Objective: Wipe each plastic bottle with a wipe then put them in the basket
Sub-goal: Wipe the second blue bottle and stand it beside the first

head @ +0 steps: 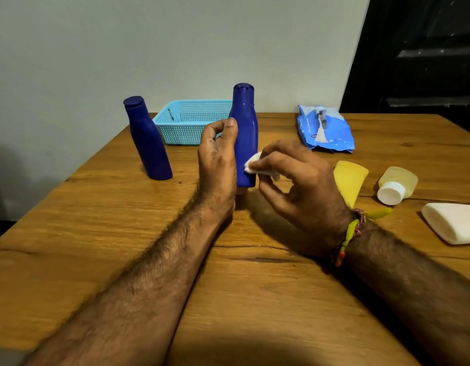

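My left hand grips a tall dark blue bottle that stands upright at the table's middle. My right hand pinches a small white wipe and presses it against the bottle's lower side. A second dark blue bottle stands to the left, apart from my hands. A light blue mesh basket sits behind both bottles near the wall; nothing shows inside it. A yellow bottle lies partly hidden behind my right hand. A small pale yellow bottle with a white cap lies on its side to the right.
A blue pack of wipes lies at the back right. A white object lies at the right edge. The wooden table meets a pale wall behind; a dark door is at the far right.
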